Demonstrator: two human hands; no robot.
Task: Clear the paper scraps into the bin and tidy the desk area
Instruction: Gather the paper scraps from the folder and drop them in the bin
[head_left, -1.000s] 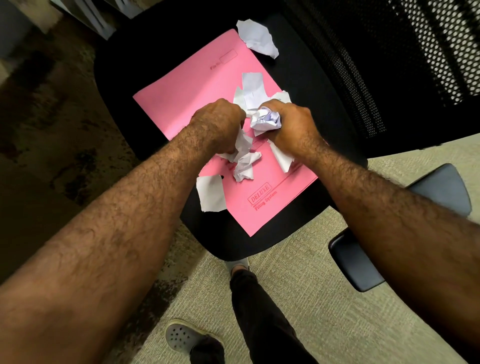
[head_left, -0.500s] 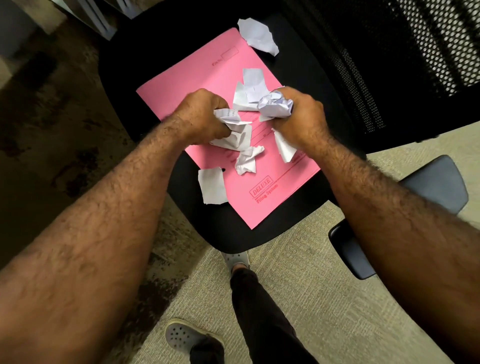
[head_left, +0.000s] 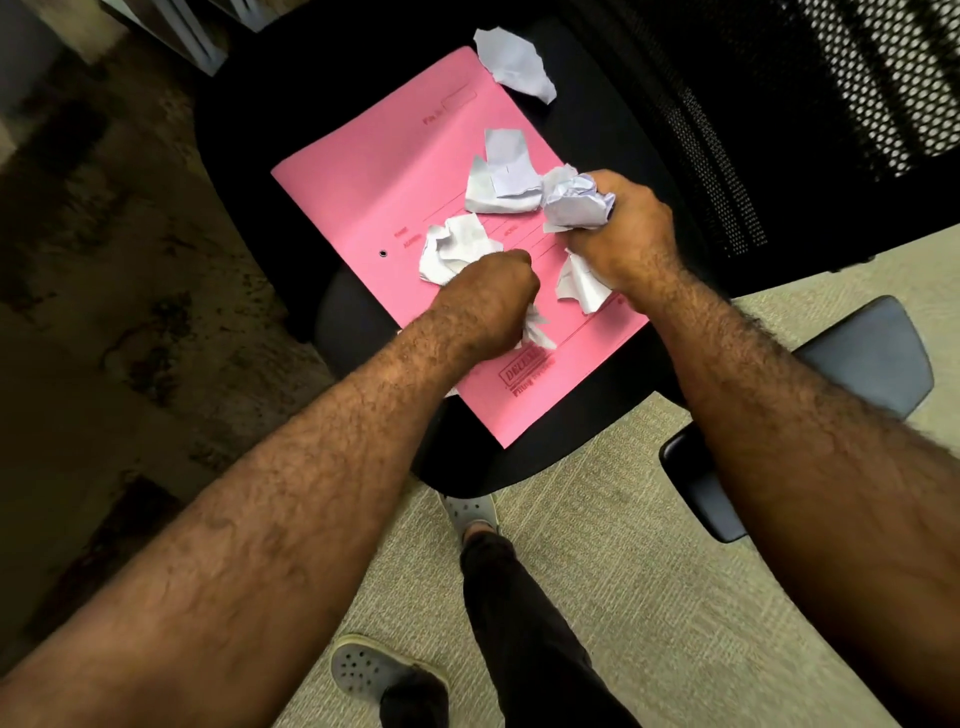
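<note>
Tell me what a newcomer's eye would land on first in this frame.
The bright pink folder lying on the black chair seat stands out first, littered with white paper scraps. Next come the two bare forearms reaching in: the right hand is closed on a crumpled paper ball at the folder's right edge, and the left hand is gathering scraps near its middle.

I'm seeing matt pink card folder (head_left: 395, 187), crumpled white paper scraps (head_left: 506, 179), black mesh chair back (head_left: 810, 104), smooth plastic armrest (head_left: 852, 364).
</note>
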